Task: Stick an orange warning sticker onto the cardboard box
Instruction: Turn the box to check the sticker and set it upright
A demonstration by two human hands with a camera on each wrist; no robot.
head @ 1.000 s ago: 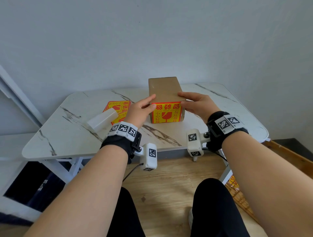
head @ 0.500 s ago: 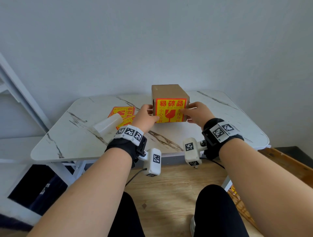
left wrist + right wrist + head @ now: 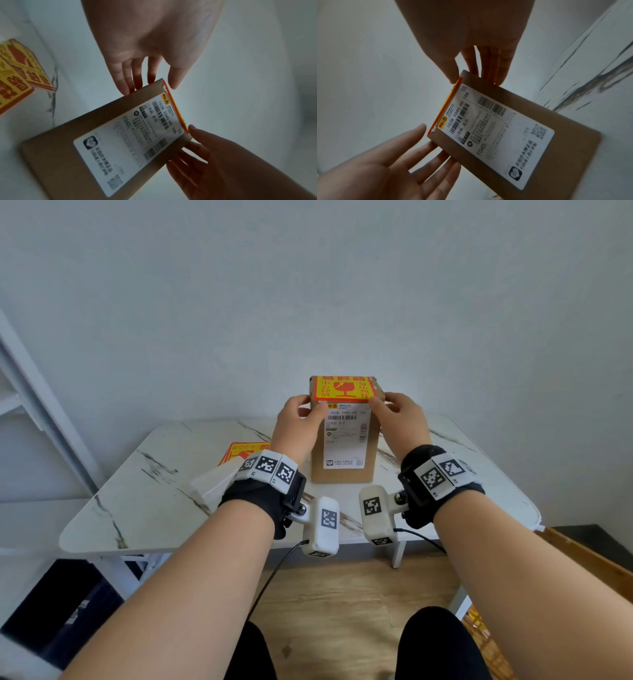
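Observation:
The cardboard box [image 3: 342, 472] stands on end on the marble table [image 3: 154, 508]. An orange and yellow warning sticker [image 3: 344, 388] lies on its top face, and a white shipping label [image 3: 346, 436] faces me. My left hand [image 3: 298, 422] grips the box's upper left corner, thumb on the front near the label. My right hand [image 3: 399, 419] grips the upper right corner the same way. In the left wrist view the sticker [image 3: 175, 105] shows as a thin orange edge along the box [image 3: 60, 142]. The right wrist view shows the same sticker edge [image 3: 447, 105].
A stack of spare orange stickers [image 3: 241, 451] lies on the table left of the box, partly behind my left wrist. A white block [image 3: 214, 486] sits near it. The wall stands close behind the table. My knees and the wooden floor are below.
Both hands have tipped the box up on end. The stickered face that faced me now points up, and the labelled face has come round to the front.

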